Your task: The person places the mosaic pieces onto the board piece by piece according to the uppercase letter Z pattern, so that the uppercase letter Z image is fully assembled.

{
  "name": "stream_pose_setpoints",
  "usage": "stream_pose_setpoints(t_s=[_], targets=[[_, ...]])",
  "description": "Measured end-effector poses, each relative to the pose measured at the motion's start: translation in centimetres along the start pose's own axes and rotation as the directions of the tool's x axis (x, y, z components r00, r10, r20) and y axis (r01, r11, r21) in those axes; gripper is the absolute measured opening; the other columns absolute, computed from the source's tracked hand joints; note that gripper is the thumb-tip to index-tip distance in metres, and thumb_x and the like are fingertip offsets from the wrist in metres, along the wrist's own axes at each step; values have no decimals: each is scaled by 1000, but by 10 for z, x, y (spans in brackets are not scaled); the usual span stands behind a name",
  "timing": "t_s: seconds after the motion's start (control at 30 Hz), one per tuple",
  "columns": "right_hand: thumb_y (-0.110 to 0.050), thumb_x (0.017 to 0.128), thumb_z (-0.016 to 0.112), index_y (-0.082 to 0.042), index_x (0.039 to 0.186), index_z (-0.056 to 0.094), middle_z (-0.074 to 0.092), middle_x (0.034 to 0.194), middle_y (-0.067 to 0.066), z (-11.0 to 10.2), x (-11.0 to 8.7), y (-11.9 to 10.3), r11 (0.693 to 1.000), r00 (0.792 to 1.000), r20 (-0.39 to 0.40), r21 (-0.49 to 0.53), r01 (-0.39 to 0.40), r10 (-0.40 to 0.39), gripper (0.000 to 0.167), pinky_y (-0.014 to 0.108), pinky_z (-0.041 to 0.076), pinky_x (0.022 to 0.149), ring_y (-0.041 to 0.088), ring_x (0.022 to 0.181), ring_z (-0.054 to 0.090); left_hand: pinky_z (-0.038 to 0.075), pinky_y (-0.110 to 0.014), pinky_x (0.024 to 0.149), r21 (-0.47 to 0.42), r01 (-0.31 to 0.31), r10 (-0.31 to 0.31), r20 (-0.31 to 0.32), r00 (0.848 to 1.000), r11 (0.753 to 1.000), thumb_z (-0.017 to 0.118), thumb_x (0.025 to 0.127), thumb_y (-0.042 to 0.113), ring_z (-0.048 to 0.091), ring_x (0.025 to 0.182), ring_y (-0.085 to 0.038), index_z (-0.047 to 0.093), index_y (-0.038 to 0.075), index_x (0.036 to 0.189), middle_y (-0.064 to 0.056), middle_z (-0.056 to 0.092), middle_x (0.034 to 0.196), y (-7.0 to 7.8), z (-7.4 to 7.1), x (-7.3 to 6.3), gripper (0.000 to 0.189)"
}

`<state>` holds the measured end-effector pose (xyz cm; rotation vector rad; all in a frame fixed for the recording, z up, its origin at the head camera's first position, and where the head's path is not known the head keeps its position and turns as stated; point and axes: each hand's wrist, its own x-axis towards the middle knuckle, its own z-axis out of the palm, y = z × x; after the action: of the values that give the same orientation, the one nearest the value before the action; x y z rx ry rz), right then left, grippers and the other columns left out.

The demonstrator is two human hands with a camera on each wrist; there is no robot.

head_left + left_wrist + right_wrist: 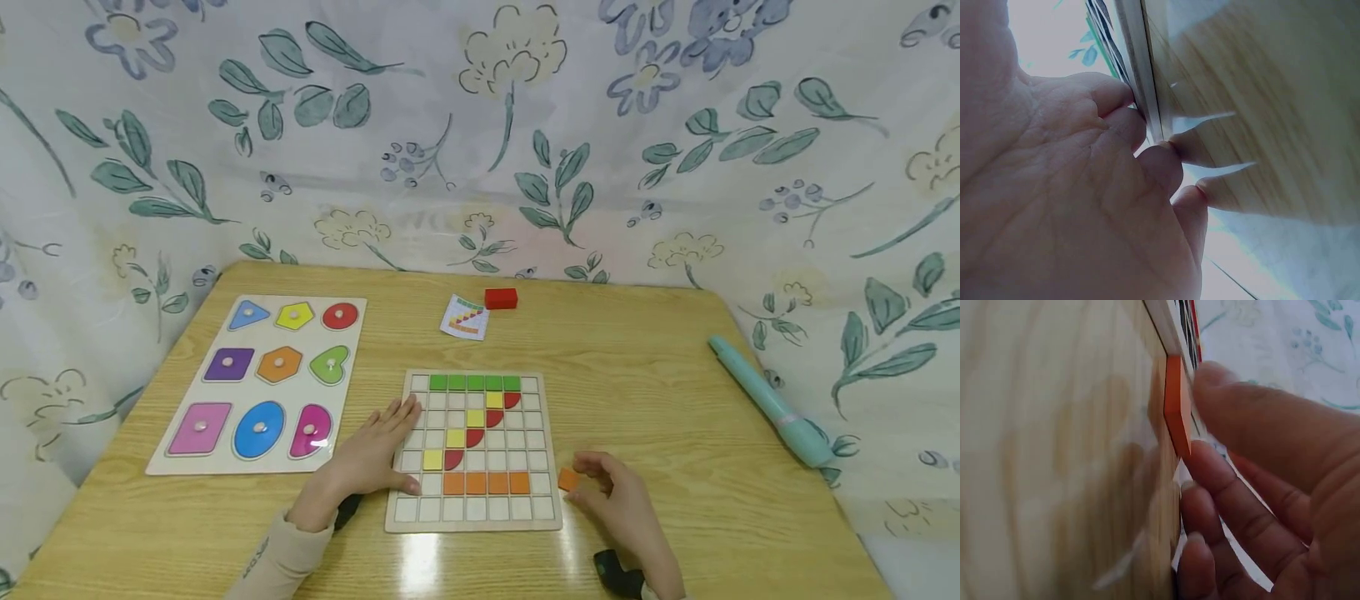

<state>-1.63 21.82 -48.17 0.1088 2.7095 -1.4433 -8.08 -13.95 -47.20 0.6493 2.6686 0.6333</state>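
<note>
A square wooden grid board (551, 433) lies in the middle of the table. On it are a row of green tiles (475, 382), a diagonal of yellow squares (455, 438) beside red quarter-circles (474, 437), and a row of orange squares (487, 483). My left hand (370, 458) rests flat with spread fingers over the board's left edge; the left wrist view shows its palm (1079, 187). Just off the board's right edge, my right hand (618, 504) pinches a loose orange square tile (567, 479) between thumb and index finger. The tile (1176, 403) is tilted close over the tabletop in the right wrist view.
A white shape puzzle board (258, 329) with knobbed pieces lies to the left. Behind the grid are a small pattern card (464, 318) and a red block (501, 298). A teal wand-like object (768, 400) lies along the right edge. Floral cloth (450, 200) hangs behind.
</note>
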Motion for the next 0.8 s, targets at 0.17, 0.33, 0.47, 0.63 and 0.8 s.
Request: stream_pose_setpoints(t_s=[0.17, 0.33, 0.47, 0.63, 0.8], targets=[[6, 75, 77, -9, 113, 67, 70, 107, 0, 4, 4, -2, 998, 999, 8, -45, 54, -54, 42, 23, 54, 92, 16, 102, 65, 14, -60, 119, 1, 6, -6, -9, 1000, 1000, 81, 70, 48, 13, 149, -42, 23, -2, 152, -20, 18, 161, 1, -1, -2, 112], [12, 77, 72, -5, 103, 68, 70, 96, 5, 8, 12, -9, 996, 995, -65, -58, 68, -72, 32, 18, 54, 74, 13, 88, 64, 14, -60, 120, -11, 12, -13, -8, 1000, 1000, 81, 70, 48, 13, 149, -41, 23, -2, 152, -20, 19, 161, 3, -2, -3, 111], [4, 80, 73, -4, 97, 70, 72, 93, 9, 17, 20, -25, 999, 992, -110, -5, 54, -54, 19, 16, 53, 67, 11, 80, 64, 14, -60, 119, -13, 18, -18, -9, 1000, 1000, 81, 70, 47, 14, 149, -41, 24, -2, 152, -20, 19, 161, 3, -2, -4, 111], [-4, 83, 73, -4, 94, 70, 72, 92, 9, 49, 27, -56, 988, 996, 18, 128, 88, -91, 11, 17, 55, 65, 10, 76, 65, 14, -61, 119, -8, 12, -12, -13, 1000, 1000, 81, 69, 48, 14, 149, -42, 24, -2, 152, -20, 19, 160, 3, -2, -5, 112], [-11, 85, 73, -7, 92, 72, 74, 90, 5, 94, 28, -86, 968, 938, 245, 113, 224, -246, 8, 16, 54, 67, 5, 75, 65, 16, -61, 119, -2, 3, -3, -21, 1000, 1000, 81, 69, 48, 15, 148, -42, 25, -3, 151, -20, 20, 160, 5, -1, -3, 112]])
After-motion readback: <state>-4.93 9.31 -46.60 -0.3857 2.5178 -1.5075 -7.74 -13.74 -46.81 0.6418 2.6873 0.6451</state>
